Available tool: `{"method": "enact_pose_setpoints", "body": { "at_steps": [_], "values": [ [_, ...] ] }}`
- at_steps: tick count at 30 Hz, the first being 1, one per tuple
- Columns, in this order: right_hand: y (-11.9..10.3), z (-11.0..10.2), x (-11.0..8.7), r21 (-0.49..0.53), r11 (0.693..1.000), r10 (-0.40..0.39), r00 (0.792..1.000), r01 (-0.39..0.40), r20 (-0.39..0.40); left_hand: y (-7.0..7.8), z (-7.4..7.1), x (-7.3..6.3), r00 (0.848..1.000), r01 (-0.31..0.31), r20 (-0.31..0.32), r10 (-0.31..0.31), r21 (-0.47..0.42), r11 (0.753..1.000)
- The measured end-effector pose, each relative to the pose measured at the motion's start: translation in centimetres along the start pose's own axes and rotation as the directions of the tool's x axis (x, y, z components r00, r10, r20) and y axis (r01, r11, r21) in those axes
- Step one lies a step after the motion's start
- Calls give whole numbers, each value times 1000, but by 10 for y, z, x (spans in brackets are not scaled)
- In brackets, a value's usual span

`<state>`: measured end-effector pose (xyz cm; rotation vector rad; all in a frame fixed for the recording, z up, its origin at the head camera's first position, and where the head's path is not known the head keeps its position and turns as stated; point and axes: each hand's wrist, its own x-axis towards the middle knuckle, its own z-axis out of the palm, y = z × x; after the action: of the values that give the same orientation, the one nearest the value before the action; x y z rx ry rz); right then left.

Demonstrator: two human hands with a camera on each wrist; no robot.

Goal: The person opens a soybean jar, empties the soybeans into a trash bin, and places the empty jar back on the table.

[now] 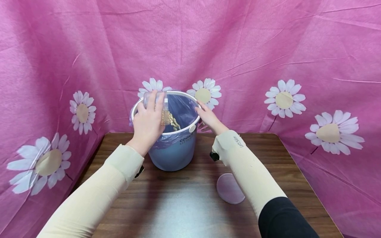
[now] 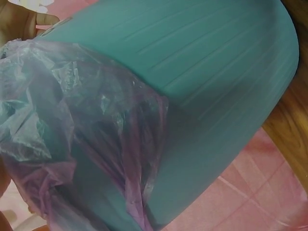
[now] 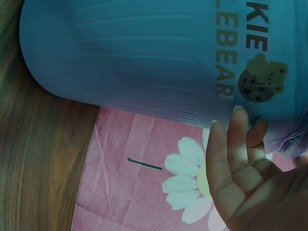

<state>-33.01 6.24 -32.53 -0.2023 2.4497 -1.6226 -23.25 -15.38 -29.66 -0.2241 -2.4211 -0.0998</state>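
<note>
at the "cookie" bin (image 1: 172, 158), left grip (image 1: 148, 124) clasps tub (image 1: 165, 105); right grip (image 1: 210, 119), uncurled, touches rim (image 1: 181, 130).

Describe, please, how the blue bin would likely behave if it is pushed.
The blue bin probably keeps its shape, as its ribbed wall curves evenly. It may tip if pushed near the white rim, since it looks tall and narrower at its base. A grip might slip on its loose bag.

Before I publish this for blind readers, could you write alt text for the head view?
A person's left hand holds a clear container tipped into a purple-lined blue bin, pale pieces spilling out; the right hand holds the bin's white rim. A translucent disc lies on the wooden table.
</note>
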Motion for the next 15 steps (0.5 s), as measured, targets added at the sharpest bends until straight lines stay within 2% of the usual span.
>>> {"method": "enact_pose_setpoints", "body": {
  "at_steps": [10,15],
  "values": [
    [0,0,1,2,1000,7,1000,-7,4,0,0,1,999,-35,9,35,37,999],
    [0,0,1,-6,1000,1,1000,-1,0,1,-1,1,997,-80,-20,81,54,995]
  ]
}}
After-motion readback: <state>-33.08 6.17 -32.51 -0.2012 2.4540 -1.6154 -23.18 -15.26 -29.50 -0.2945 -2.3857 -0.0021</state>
